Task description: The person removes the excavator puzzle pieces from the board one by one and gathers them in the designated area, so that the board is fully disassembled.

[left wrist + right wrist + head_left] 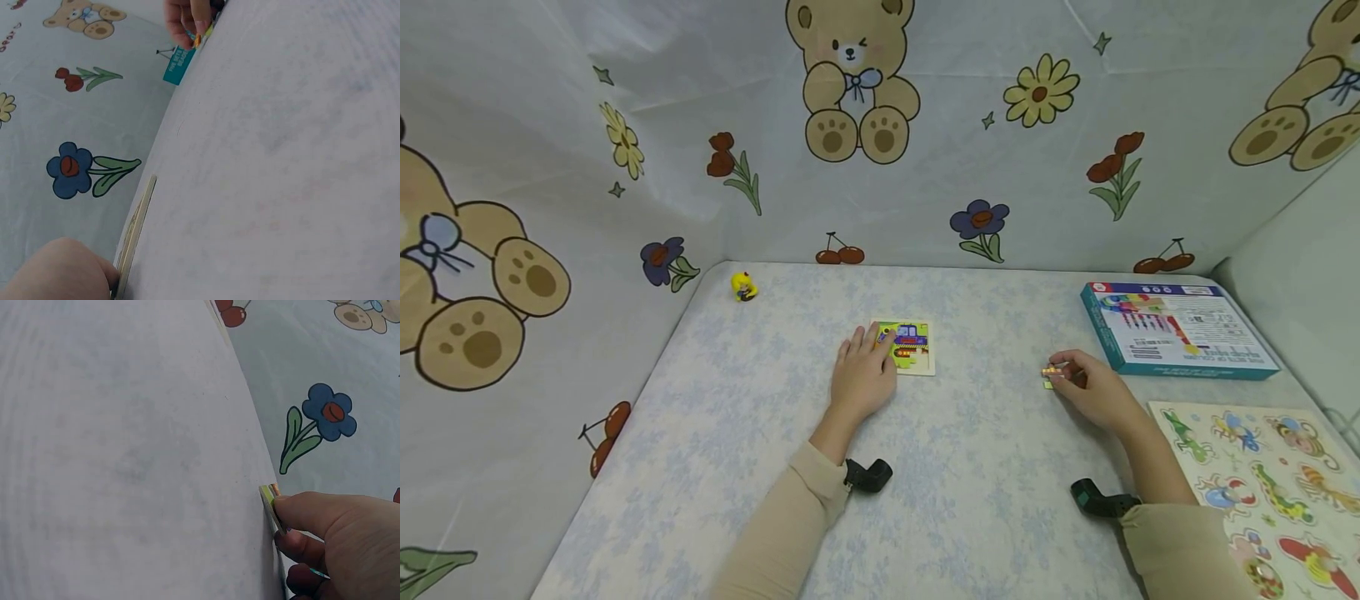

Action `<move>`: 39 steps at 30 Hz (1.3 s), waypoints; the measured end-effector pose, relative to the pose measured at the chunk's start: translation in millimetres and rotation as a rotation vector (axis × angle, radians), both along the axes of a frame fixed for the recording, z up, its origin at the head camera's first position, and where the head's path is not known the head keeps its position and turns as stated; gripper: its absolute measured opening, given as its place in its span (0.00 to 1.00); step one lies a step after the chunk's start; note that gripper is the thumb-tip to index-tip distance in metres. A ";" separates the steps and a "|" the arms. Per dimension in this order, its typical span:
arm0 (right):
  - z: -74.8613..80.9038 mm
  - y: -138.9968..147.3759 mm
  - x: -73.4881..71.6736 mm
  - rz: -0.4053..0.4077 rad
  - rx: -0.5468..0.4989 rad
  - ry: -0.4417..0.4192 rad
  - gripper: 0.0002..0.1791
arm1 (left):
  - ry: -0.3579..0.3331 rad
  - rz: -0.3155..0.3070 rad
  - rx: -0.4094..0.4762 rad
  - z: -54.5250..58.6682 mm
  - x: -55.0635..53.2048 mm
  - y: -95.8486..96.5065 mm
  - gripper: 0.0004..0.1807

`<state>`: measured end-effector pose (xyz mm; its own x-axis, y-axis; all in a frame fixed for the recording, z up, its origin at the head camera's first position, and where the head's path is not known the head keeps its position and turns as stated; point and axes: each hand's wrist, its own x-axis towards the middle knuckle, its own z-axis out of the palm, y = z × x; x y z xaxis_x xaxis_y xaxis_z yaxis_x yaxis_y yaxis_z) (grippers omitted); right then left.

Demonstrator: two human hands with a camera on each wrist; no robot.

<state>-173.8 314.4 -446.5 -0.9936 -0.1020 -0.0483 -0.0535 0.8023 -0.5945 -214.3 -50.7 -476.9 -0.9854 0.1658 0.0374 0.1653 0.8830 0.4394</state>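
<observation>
Pale wood frames a small, square picture puzzle (932,358) that lies on the counter (970,467) under the fingers of the left hand (862,379). Its green picture shows a blue and purple vehicle. The hand covers the puzzle's left side, leaving the right side in view. Well to the right, a small puzzle piece (1048,372), coloured orange and yellow-green, is at the fingertips of the right hand (1093,392).

The left hand is laid out with its fingers extended, resting on the puzzle and grasping nothing. The right hand pinches the piece between thumb and fingers, the other fingers curled in beneath. Whether the piece touches the counter, I cannot tell.

Beyond the right hand, a flat teal-sided box (1183,329) lies with its printed white face up; its inside is out of sight. Nearer the person, at the right edge, lies a larger board (1217,458) with colourful insect pictures. A little yellow toy figure (744,287) stands at the counter's far left corner, before a cloth backdrop (940,50) printed with bears and flowers.
</observation>
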 end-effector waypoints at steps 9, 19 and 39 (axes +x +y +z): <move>0.5 -0.1 -0.4 0.018 0.060 0.020 0.18 | 0.005 0.005 0.013 -0.1 0.7 0.8 0.29; 1.3 -10.4 -6.3 0.032 0.015 0.102 0.18 | 0.007 0.009 0.053 1.9 2.3 -0.8 0.29; 7.5 -155.9 -58.9 0.219 0.088 0.064 0.23 | -0.017 0.009 0.020 3.5 -0.5 0.9 0.28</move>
